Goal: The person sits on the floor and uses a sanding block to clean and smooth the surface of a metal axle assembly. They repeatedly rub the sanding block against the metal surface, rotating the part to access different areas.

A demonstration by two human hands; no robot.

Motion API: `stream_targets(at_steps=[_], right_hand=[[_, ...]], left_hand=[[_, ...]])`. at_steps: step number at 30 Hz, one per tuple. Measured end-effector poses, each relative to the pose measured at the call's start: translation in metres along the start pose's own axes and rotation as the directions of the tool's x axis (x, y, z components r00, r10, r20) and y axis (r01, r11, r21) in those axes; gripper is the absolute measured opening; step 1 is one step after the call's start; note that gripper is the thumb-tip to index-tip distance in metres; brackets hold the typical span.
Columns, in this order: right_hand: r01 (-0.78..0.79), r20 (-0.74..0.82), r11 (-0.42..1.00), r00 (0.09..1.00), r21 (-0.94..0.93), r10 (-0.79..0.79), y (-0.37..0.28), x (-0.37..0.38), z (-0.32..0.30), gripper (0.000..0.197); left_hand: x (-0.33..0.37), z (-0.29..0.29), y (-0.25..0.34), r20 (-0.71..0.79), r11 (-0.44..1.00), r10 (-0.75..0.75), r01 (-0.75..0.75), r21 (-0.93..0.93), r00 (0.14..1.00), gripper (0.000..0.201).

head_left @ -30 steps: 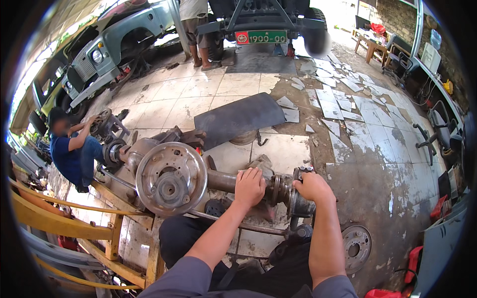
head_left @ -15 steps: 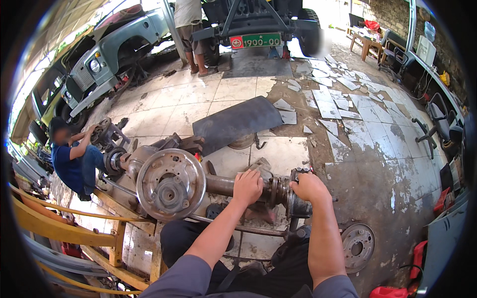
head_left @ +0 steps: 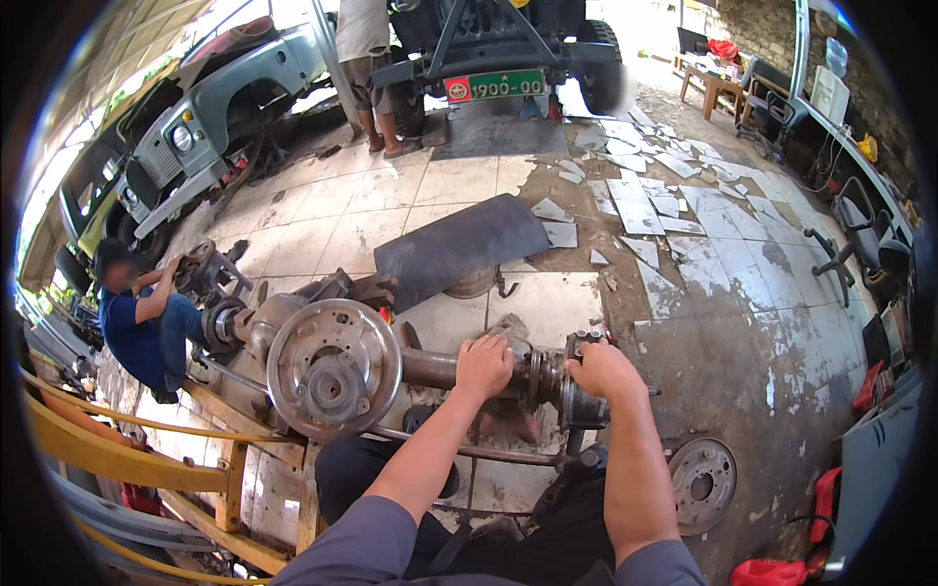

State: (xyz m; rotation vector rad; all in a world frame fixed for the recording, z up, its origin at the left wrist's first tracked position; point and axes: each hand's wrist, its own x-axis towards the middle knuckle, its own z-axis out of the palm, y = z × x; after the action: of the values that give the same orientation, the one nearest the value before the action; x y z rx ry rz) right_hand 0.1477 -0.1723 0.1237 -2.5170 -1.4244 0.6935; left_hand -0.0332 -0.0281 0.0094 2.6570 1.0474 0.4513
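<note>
- See axle tube (head_left: 430,369) directly beneath fingers of left hand (head_left: 486,366), bent close together over its top; cannot tell whether clamped;
- find end housing (head_left: 583,408) beneath curled fingers of right hand (head_left: 599,368); again cannot tell;
- expect heavy, stiff metal, perhaps greasy, hardly fragile;
- best held around bare stretch just left of left fingers

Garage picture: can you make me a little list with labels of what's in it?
Left hand: on axle tube
Right hand: on axle end housing, fingers mostly hidden
On axle: round backing plate
Floor: second round plate, dark curved panel, broken tiles
Others: person in blue shirt, standing person
Behind: grey-green off-roader
</note>
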Motion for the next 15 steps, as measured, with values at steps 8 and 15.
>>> stream_targets(at_steps=[8,15], right_hand=[[-0.065,0.059,0.998,0.996,-0.001,0.064,-0.004,0.0,-0.006,0.046],[-0.002,-0.016,1.0,1.0,-0.009,0.002,0.002,0.001,0.002,0.047]], left_hand=[[-0.024,0.007,0.011,-0.318,0.996,0.089,-0.089,0.013,0.944,0.033],[-0.015,0.002,0.009,-0.256,0.999,0.046,-0.046,0.005,0.966,0.033]])
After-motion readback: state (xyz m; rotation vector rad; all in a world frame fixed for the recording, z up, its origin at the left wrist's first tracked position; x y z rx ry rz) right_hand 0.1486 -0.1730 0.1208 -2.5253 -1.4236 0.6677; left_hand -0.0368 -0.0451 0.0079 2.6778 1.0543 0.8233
